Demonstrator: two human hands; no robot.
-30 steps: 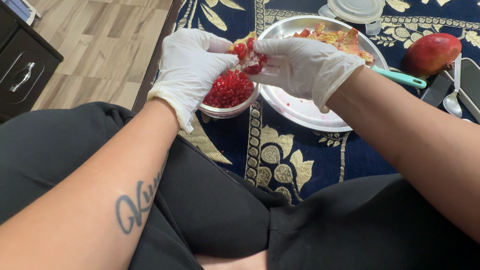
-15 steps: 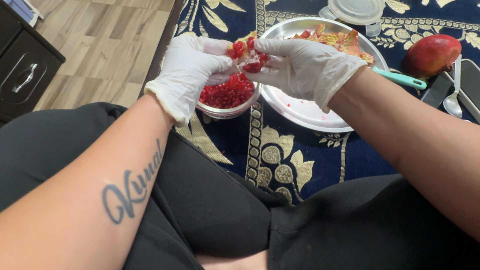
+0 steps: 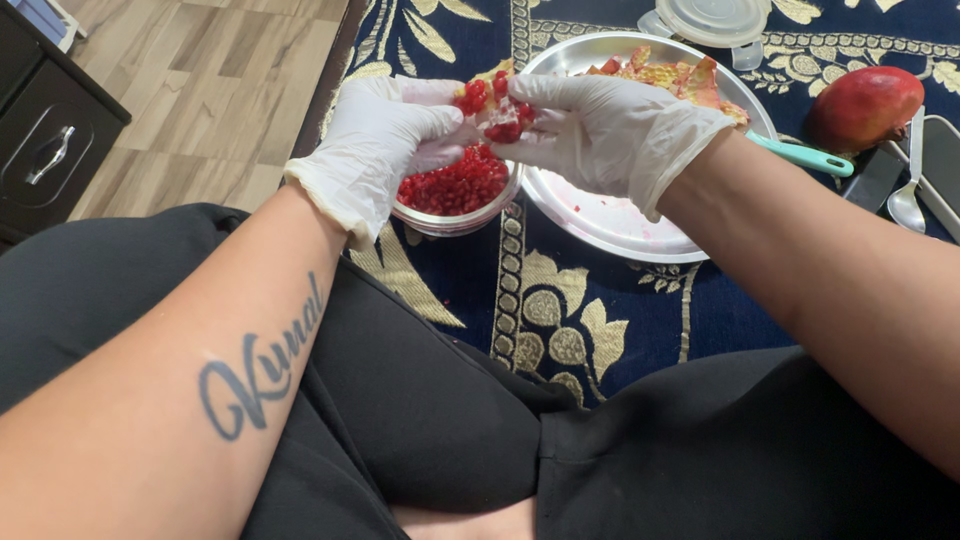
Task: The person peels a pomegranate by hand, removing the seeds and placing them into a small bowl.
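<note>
Both hands wear white gloves. My left hand and my right hand together grip a broken pomegranate piece with red seeds showing, held just above a small clear bowl filled with loose red seeds. The fingertips of both hands pinch the piece from either side. Behind my right hand a round metal plate carries pomegranate peel scraps.
A whole red pomegranate lies at the right next to a teal-handled knife, a spoon and a clear plastic lid. All rest on a dark blue rug with gold patterns. A dark cabinet stands on the wooden floor at left.
The hands have stayed over the bowl with the pomegranate piece; the left forearm has rolled slightly, and the fingers have shifted on the piece.
</note>
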